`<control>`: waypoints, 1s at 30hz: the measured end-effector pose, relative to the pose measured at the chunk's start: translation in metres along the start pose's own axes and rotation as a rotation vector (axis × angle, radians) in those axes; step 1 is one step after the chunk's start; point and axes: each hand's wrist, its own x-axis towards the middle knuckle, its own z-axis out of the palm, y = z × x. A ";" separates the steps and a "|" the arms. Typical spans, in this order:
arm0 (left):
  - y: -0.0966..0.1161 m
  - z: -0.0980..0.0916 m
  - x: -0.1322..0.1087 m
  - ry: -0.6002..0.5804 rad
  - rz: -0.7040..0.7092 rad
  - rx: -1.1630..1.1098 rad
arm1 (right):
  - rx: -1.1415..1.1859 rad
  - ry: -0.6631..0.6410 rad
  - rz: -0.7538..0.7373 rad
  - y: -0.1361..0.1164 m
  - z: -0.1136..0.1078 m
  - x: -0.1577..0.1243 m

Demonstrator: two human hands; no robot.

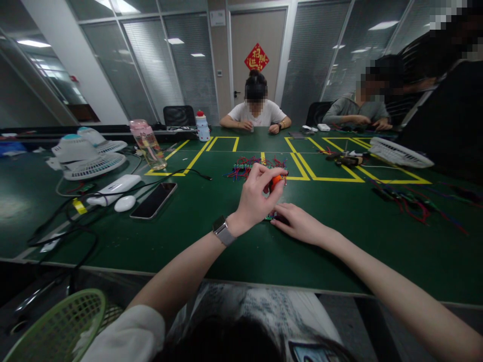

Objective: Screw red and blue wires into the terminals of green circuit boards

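Note:
My left hand (258,193), with a watch on its wrist, is closed around a screwdriver (277,179) with an orange and dark handle. Its lower end is hidden by my fingers. Just below, my right hand (300,223) rests on the green table, fingers pressed on a small green circuit board (268,217). Most of that board is covered by the two hands. Directly beyond my left hand lies a bundle of circuit boards with red and blue wires (241,167).
Left of my hands are a phone (154,201), a white mouse (125,203), a bottle (148,146), black cables and white fans (88,156). More wired boards (411,201) and a white fan (400,152) lie at right. Two people sit across the table.

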 end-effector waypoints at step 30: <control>-0.001 0.000 0.000 0.021 0.018 -0.042 | 0.000 0.001 -0.009 0.001 0.001 0.000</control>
